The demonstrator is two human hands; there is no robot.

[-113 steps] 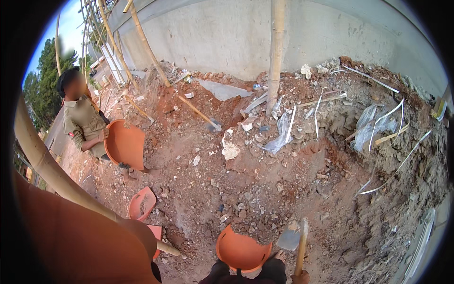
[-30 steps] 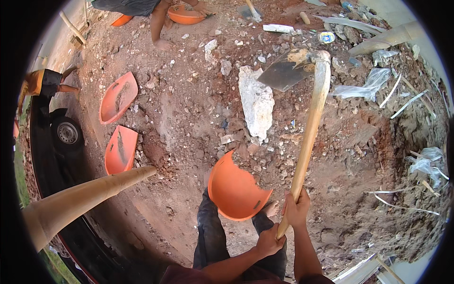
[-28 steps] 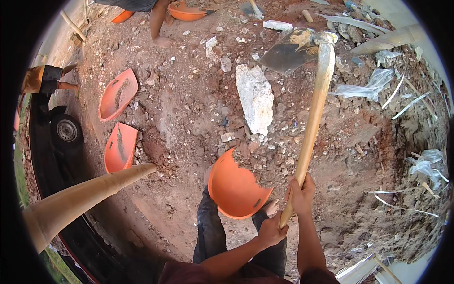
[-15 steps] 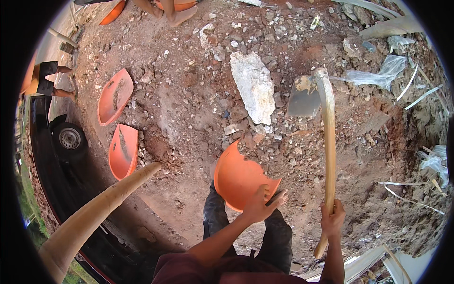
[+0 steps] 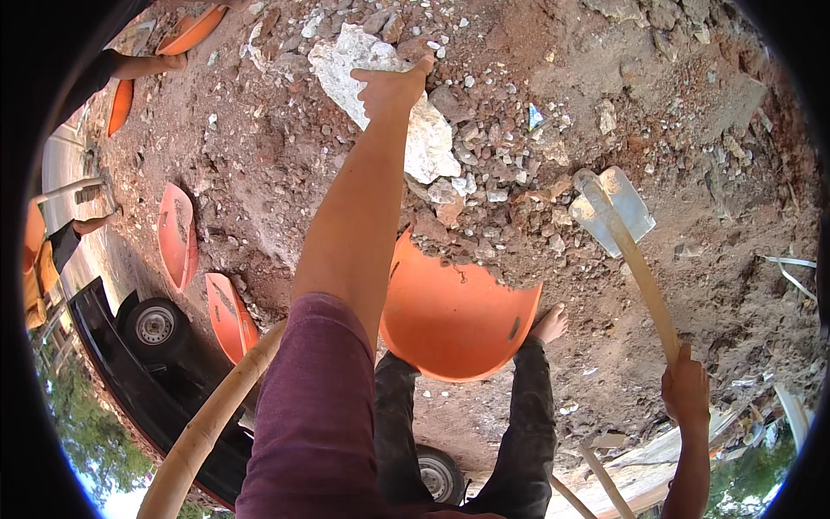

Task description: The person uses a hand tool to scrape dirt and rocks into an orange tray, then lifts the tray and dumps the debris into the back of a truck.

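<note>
My left hand is stretched far forward over a large white rock, fingers apart. Whether it touches the rock I cannot tell, and my forearm covers part of the ground below. My right hand is wrapped around the wooden handle of a hoe. The hoe's flat metal blade rests on the dirt at the right of the rubble. Between my legs an orange scoop lies with its wide mouth toward the stones, its far edge uneven where rubble meets it.
Two orange scoops lie to the left. A thick wooden pole slants in from the lower left, near a black vehicle with a wheel. Other people's limbs show at the upper left, beside more orange scoops.
My left hand has let go of the orange scoop's rim and reached forward over the white rock. The hoe has tilted, still in my right hand. The view has shifted.
</note>
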